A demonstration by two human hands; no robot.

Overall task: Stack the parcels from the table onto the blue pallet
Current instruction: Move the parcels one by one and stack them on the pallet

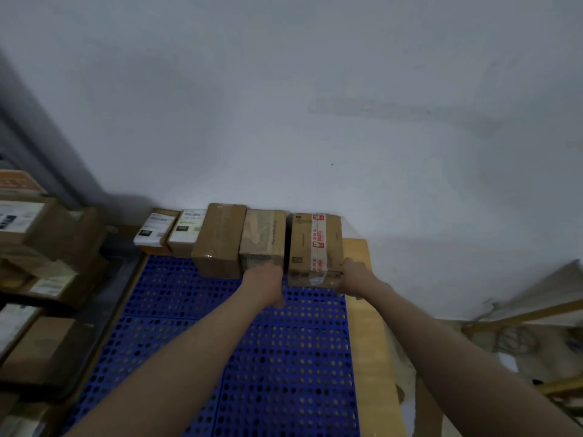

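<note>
A row of cardboard parcels stands along the far edge of the blue perforated pallet (252,342), against the wall. The rightmost one, a brown parcel with red-printed tape (312,241), is held from both sides: my left hand (268,285) presses its near left corner and my right hand (355,277) grips its near right corner. To its left stand a wood-patterned parcel (262,236), a plain brown parcel (219,238) and two parcels with white labels (187,230) (154,230).
Stacked cardboard boxes (38,234) fill the left side. A light wooden board (372,326) lies under the pallet on the right. A white wall rises behind the row. Yellow frame bars and cables (517,335) lie at the far right.
</note>
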